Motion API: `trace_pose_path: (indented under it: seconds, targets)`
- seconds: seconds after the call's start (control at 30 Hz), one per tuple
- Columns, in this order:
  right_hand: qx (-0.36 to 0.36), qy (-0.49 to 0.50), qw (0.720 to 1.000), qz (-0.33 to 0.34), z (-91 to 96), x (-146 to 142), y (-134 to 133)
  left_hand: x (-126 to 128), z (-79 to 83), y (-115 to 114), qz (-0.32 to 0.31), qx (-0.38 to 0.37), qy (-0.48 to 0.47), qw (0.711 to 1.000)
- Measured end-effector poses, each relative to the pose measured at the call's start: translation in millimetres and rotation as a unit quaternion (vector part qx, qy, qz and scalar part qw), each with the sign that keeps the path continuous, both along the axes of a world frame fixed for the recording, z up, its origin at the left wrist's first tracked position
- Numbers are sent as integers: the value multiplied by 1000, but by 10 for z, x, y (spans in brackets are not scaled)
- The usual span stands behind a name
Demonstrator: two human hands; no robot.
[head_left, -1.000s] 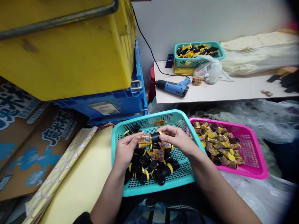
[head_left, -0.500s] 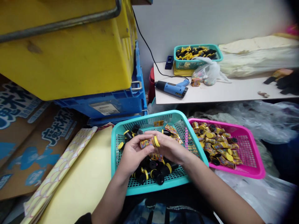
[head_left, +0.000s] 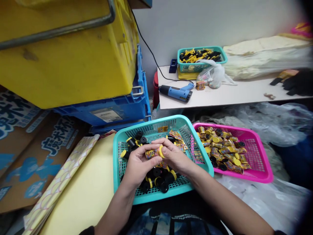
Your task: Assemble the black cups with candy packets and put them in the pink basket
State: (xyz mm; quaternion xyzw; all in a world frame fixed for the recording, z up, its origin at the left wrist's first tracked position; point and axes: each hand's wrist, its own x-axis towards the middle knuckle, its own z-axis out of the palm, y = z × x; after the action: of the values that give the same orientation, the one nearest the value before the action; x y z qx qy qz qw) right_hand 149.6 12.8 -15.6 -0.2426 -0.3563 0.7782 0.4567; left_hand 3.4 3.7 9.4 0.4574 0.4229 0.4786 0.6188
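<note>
As both forearms slant inward from the bottom edge in the head view, the left hand (head_left: 138, 163) and right hand (head_left: 174, 156) meet over a turquoise basket (head_left: 207, 164), wrists bent toward each other. The left hand grips a small printed tube (head_left: 151, 154) between its thumb below and curled fingers above. The right thumb presses at the tube's yellow cap (head_left: 161, 152), its index finger stretching behind; the other right fingers are hard to make out. The tube's far side is hidden, and the hands cover some of the black tubes (head_left: 161, 184) under them. Right of the hands stands a pink basket (head_left: 267, 166) of printed tubes, partly masked by the turquoise rim. Beyond the hands, a blue heat gun (head_left: 176, 93) lies on the worktop (head_left: 220, 96), which is cut off at the right.
</note>
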Motion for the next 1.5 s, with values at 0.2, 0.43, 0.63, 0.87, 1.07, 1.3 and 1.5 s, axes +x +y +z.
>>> trace_pose_path:
  seconds: [0.2, 0.43, 0.63, 0.87, 1.07, 1.3, 1.5]
  targets:
    - [52, -42, 998, -6, -4, 99, 2, -5, -45, 8, -45, -29, -32, 998]
    - [83, -36, 996, 29, 46, 208, -28, -49, 9, -4, -64, -13, -37, 997]
    - [7, -8, 998, 69, 20, 217, -32, -15, 44, -23, -89, -31, -14, 995]
    - [10, -35, 996, 76, 13, 262, -2, -36, 51, -13, -108, -4, 44, 993]
    - [116, -164, 975, -89, 122, 169, -202, 30, 30, -6, -20, 144, 154, 977]
    - [253, -545, 648, -469, 240, 1133, -525, -32, -32, -49, -88, 76, 127, 985]
    - [325, -730, 552, -238, 187, 1185, 94, -61, -55, 101, -53, 39, 247, 967]
